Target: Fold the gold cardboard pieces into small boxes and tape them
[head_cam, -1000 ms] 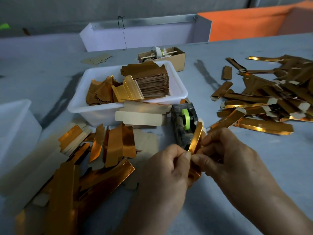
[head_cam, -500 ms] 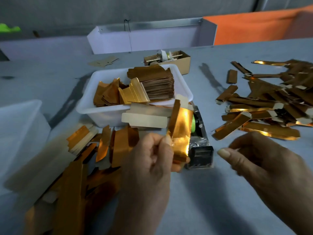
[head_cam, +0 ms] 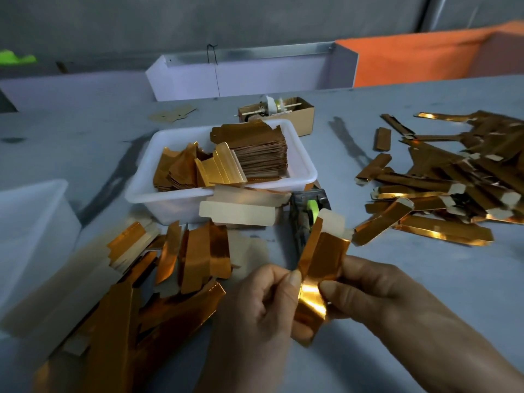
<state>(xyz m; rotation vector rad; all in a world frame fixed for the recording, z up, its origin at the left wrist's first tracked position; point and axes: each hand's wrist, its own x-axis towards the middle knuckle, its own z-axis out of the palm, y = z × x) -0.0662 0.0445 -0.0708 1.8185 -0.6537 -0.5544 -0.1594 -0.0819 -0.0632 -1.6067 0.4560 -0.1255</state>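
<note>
Both our hands pinch one gold cardboard piece (head_cam: 320, 268) above the table (head_cam: 425, 279), just in front of the tape dispenser (head_cam: 307, 219). Our left hand (head_cam: 255, 304) clamps thumb and fingers on its left edge; our right hand (head_cam: 377, 293) clamps thumb on its lower middle. Its long axis runs away from us, tilted right, so its free, pale-flapped far end points toward the dispenser. We judge the next fold must close the panels between the two grips, neither hand being nearer.

The grey table (head_cam: 85, 143) carries a white tub (head_cam: 221, 205), tape dispenser (head_cam: 307, 214) and gold pieces (head_cam: 442, 177).
</note>
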